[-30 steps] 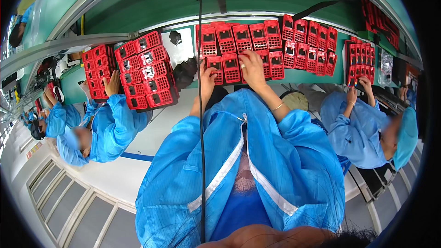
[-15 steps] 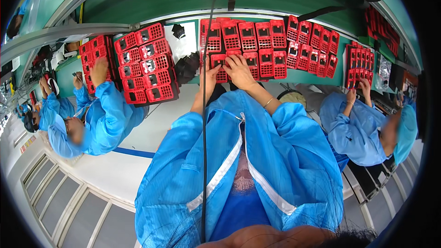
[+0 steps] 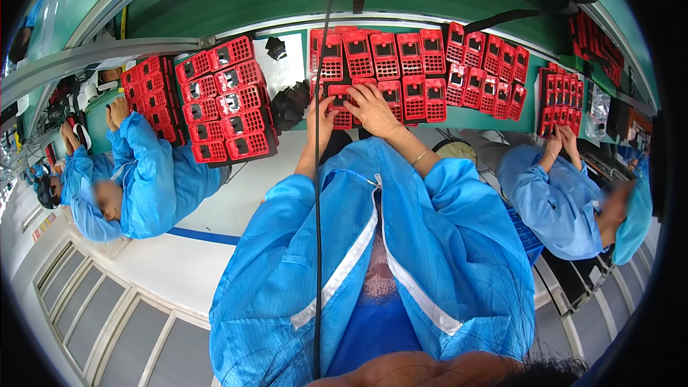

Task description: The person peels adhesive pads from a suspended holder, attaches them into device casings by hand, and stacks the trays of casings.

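Observation:
Red plastic housings (image 3: 413,98), each with a dark window and a grid of holes, lie in close rows on the bench before me. Both hands are at one red housing (image 3: 340,93) in the near row. My left hand (image 3: 322,118) is at its left lower side, thumb and forefinger apart. My right hand (image 3: 375,112) lies over its right side and the neighbouring housing, fingers stretched out and spread. The fingertips partly hide what they touch; any small piece under them is not visible. Dark pieces (image 3: 290,106) lie heaped left of my left hand.
A stacked block of red housings (image 3: 240,100) stands at left, more (image 3: 487,75) at right. A white sheet (image 3: 287,61) carries a black piece. A black cable (image 3: 319,244) hangs through the view. Co-workers in blue (image 3: 161,179) (image 3: 548,193) sit on both sides.
My left hand's thumb and fingers have shifted slightly at the housing; my right hand stays nearly in place. The left co-worker's hand has drawn back from the housings; the right co-worker's hands have come together.

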The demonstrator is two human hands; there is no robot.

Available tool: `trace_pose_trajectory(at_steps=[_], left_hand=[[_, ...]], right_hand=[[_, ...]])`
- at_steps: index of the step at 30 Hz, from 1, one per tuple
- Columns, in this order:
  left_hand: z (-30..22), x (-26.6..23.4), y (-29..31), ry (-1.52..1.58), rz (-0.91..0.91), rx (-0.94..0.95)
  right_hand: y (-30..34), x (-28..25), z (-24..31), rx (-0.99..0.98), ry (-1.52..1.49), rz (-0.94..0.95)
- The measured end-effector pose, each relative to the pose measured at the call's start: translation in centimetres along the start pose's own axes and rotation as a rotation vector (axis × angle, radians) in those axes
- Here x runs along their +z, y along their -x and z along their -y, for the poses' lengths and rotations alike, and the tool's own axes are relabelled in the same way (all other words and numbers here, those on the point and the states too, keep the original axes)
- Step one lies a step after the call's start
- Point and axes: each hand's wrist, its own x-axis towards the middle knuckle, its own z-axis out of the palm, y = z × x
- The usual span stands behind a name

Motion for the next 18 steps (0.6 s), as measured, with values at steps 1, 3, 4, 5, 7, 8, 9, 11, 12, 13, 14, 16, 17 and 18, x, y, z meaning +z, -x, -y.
trace_pose_trajectory(at_steps=[1,3,4,5,7,8,9,11,12,13,14,16,17,18], left_hand=[[0.0,-0.1,0.0,-0.009,-0.003,0.004],[0.0,-0.1,-0.1,-0.017,-0.005,0.008],[0.1,-0.1,-0.1,0.005,-0.007,0.0],[0.1,0.0,-0.2,0.029,-0.008,-0.007],[0.2,0.3,-0.1,0.015,-0.006,0.011],[0.2,0.5,-0.1,0.002,-0.004,0.028],[0.5,0.9,-0.2,0.005,-0.001,0.033],[2.1,1.3,-0.4,0.474,0.05,-0.149],[3.3,1.4,-0.6,0.478,0.039,-0.142],[4.2,1.2,-0.6,0.479,-0.011,-0.18],[5.0,1.1,-0.6,0.481,-0.062,-0.219],[3.5,1.6,-0.8,0.336,-0.089,-0.169],[2.5,1.9,-0.8,0.187,-0.124,-0.121],[1.9,2.0,-0.9,-0.05,-0.155,-0.013]], right_hand=[[0.0,0.0,0.0,-0.006,0.014,-0.022],[-0.1,-0.1,-0.2,-0.017,0.0,-0.019],[-0.1,-0.3,-0.2,-0.025,-0.014,-0.017],[-0.2,-0.3,-0.3,-0.023,-0.013,-0.017],[-0.1,-0.3,-0.6,0.218,-0.123,-0.137],[-0.2,-0.3,-1.0,0.279,-0.105,-0.162],[-0.2,-0.5,-1.4,0.282,-0.1,-0.165],[-0.6,-1.3,-2.2,0.429,-0.152,-0.333],[-0.6,-2.1,-2.7,0.484,-0.114,-0.419],[-0.1,-3.0,-3.6,0.589,-0.063,-0.434],[0.6,-3.5,-5.0,0.672,-0.021,-0.511],[4.4,-3.3,-8.5,0.905,0.137,-0.583],[6.4,-2.9,-10.0,1.009,0.234,-0.604],[7.6,-2.2,-11.1,1.019,0.252,-0.613]])
